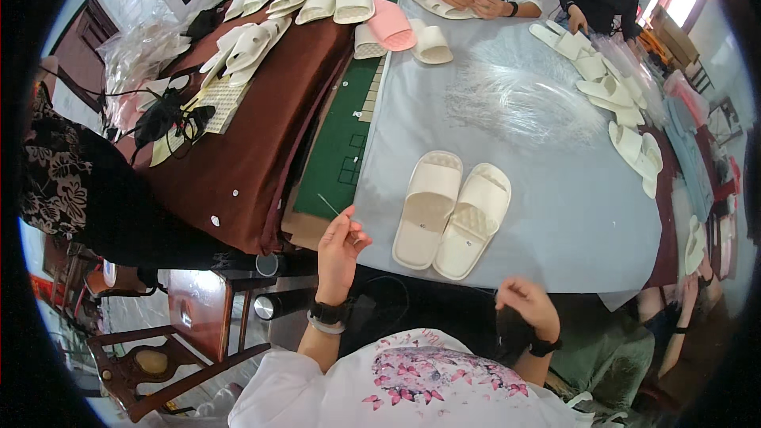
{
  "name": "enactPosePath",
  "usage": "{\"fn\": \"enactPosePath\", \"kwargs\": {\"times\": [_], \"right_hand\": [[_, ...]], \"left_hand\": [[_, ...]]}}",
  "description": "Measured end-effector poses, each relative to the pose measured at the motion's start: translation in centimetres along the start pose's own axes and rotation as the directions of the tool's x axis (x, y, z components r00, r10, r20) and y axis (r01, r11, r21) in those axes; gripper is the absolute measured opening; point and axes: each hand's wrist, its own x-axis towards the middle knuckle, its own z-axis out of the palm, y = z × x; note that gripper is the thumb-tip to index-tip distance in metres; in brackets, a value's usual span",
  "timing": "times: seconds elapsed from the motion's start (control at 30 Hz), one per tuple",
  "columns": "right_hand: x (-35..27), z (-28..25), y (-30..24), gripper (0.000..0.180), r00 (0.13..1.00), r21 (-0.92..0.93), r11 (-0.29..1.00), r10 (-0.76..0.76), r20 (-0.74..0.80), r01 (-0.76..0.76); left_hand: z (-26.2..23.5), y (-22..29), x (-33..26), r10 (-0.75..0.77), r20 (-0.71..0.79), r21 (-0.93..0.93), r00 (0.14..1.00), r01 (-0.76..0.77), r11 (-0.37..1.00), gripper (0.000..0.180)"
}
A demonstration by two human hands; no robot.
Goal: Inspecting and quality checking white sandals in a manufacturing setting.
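Two cream slippers lie side by side on the grey table cover in front of me. My left hand is raised at the table's near left edge, its fingers pinched on a thin clear plastic strand that sticks up to the left. My right hand hovers below the table's near edge, its fingers curled; whether it holds anything is not visible. A heap of thin clear strands lies on the table beyond the slippers.
Several more cream slippers line the right side; others and a pink one lie at the far end and on a brown cloth to the left. Other people sit across the table. A wooden chair stands at the lower left.
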Motion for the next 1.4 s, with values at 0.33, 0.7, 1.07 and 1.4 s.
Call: {"fn": "enactPosePath", "kwargs": {"times": [0.33, 0.7, 1.07, 1.4], "right_hand": [[11.9, -0.9, -7.4, 0.022, 0.784, -0.466, 0.773, -0.576, -0.232, 0.43], [22.9, 2.4, -6.2, 0.028, 0.967, -0.712, 0.657, -0.206, 0.147, 0.248], [22.9, 3.5, -4.8, 0.023, 0.902, -0.17, 0.949, -0.306, -0.305, 0.265], [13.9, 6.0, -5.8, 0.016, 0.867, 0.119, 0.866, -0.46, -0.193, 0.486]], "left_hand": [[3.7, -2.4, -0.1, -0.49, 0.294, 0.472, 0.821, 0.321, 0.821, 0.029], [6.3, -7.5, 6.1, -0.359, 0.199, 0.173, 0.912, 0.328, 0.929, 0.016], [5.3, -8.1, 4.3, -0.214, 0.268, 0.2, 0.939, 0.163, 0.966, 0.017], [7.8, -3.1, 3.1, 0.446, 0.647, 0.631, 0.618, -0.762, 0.141, 0.03]]}}
